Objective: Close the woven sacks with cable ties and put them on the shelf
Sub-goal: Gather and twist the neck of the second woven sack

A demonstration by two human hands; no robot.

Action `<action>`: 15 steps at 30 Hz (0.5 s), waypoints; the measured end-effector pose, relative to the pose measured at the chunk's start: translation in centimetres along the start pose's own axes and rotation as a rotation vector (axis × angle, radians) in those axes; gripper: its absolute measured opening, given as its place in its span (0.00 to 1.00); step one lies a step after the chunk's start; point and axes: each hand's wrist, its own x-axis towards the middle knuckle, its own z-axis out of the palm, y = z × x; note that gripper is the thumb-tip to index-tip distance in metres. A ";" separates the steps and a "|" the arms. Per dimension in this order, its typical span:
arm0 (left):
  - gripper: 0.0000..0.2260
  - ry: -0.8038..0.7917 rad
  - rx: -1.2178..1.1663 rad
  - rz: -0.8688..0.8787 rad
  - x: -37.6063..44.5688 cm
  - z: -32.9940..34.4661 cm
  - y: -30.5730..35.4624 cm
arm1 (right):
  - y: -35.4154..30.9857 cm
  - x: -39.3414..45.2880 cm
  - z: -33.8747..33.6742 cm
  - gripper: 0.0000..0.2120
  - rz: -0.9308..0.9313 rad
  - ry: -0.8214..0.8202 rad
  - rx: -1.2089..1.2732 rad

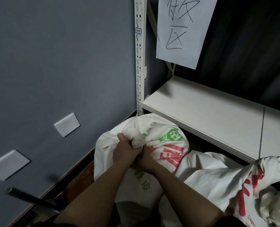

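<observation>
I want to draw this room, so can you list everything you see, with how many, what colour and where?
White woven sack with green and red print: one, on the floor under the shelf, its neck bunched.
Second white woven sack with red print: one, on the floor at right, mouth open.
White metal shelf board: one, at right.
White slotted shelf post: one, upright in the middle.
White paper sign with black writing: one, hanging above the shelf.
White wall plates: two, on the grey-blue wall.
Left hand: grip round the sack neck.
Right hand: at the neck, grip unclear.

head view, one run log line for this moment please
left hand grips sack neck | right hand at neck base | second sack open | shelf no sack | cable tie not visible
</observation>
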 end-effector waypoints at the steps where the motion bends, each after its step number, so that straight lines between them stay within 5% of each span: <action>1: 0.28 -0.022 0.016 -0.010 0.0 0.1 0.0 | 0.0 -0.1 -0.4 0.55 0.013 -0.030 -0.008; 6: 0.35 -0.060 -0.012 -0.106 0.0 -0.5 0.9 | -1.8 -1.6 -2.7 0.41 0.058 0.074 0.044; 11: 0.55 0.049 0.097 0.046 -1.2 -0.7 2.6 | -2.5 -2.8 -4.5 0.28 0.036 0.135 -0.080; 15: 0.57 0.070 0.189 0.134 -2.2 -1.1 3.5 | -3.0 -3.8 -6.3 0.30 0.046 0.132 -0.071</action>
